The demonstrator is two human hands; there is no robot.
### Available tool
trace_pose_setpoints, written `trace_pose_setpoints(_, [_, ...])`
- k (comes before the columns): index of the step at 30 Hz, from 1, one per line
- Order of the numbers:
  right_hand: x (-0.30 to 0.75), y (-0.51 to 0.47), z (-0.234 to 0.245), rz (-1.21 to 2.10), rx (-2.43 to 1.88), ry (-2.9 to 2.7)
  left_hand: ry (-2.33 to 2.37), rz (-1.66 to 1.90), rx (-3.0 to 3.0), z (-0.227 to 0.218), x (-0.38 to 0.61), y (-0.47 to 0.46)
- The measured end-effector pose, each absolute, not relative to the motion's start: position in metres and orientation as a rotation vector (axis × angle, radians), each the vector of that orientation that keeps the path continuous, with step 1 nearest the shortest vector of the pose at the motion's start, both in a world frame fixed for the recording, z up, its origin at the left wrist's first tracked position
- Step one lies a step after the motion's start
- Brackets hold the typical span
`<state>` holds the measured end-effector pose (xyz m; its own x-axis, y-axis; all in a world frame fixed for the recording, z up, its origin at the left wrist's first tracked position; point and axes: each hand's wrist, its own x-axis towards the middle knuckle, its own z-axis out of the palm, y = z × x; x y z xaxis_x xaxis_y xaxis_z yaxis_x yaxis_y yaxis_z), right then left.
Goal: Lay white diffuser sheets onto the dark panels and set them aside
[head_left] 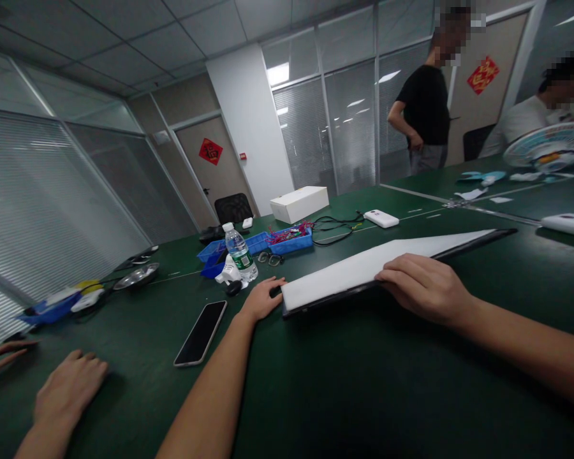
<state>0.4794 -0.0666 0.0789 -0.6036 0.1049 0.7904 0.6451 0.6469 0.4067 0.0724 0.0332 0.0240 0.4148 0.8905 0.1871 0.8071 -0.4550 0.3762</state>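
Flat white panel (363, 266), backed by a thin dark frame, lies on the green table (363, 395) just ahead of the person, between both hands. Its long axis runs from the near-left corner, close to the table's middle, away to the far right, where the dark frame ends in a narrow tip; the broad white face is turned upward. The left hand (263, 298) reaches forward on a nearly straight forearm, palm down, with its fingers bent against the panel's near-left corner. The fingertips are hidden there, so it cannot be told whether they clasp the corner or only press on it. The right hand (423, 287) comes in from the right on a forearm held low over the table and sits palm down across the near long edge, knuckles raised and fingers curled toward the left. Its thumb is out of sight, so a real grasp cannot be confirmed. A dark phone (201, 333) lies face up just left of the left forearm, and a water bottle (240, 253) stands upright beyond it. At lower left a co-worker's hand (69, 386) rests flat on the table.
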Motion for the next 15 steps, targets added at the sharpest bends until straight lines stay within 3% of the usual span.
trace_pose_setpoints(15, [0.525,-0.06,0.119,-1.143,-1.397,-1.931,1.496,0.704,2.263,0.008,0.054,0.038])
